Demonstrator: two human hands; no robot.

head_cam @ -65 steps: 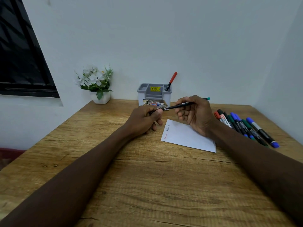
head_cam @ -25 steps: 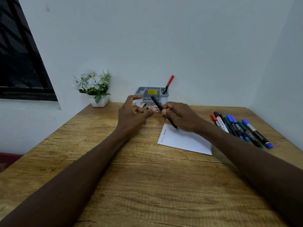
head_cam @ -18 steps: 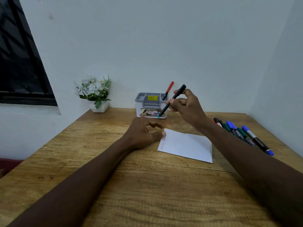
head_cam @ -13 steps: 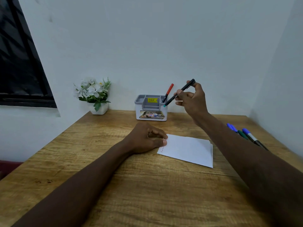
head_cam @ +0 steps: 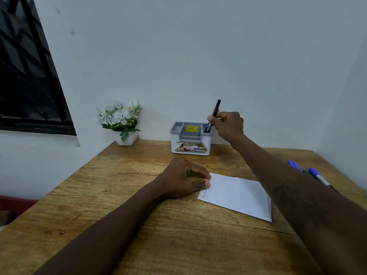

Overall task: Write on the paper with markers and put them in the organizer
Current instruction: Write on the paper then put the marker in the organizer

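One black marker [head_cam: 216,108] pinched by right hand [head_cam: 227,125], thumb and fingers clamped on barrel, lower end inside right compartment of one organizer [head_cam: 190,142]. Left hand [head_cam: 183,179] resting on table [head_cam: 111,197], fingers loosely curled, gripping nothing, thumb touching one paper [head_cam: 238,195]. Three blue marker caps [head_cam: 313,172] visible far right.

Home desk corner: wooden table [head_cam: 139,225], potted flowers [head_cam: 120,121], desk organizer [head_cam: 189,138]

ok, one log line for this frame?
phase: stowing | right hand: holds black marker, lower end in organizer right slot | left hand: rests on table, thumb at paper corner
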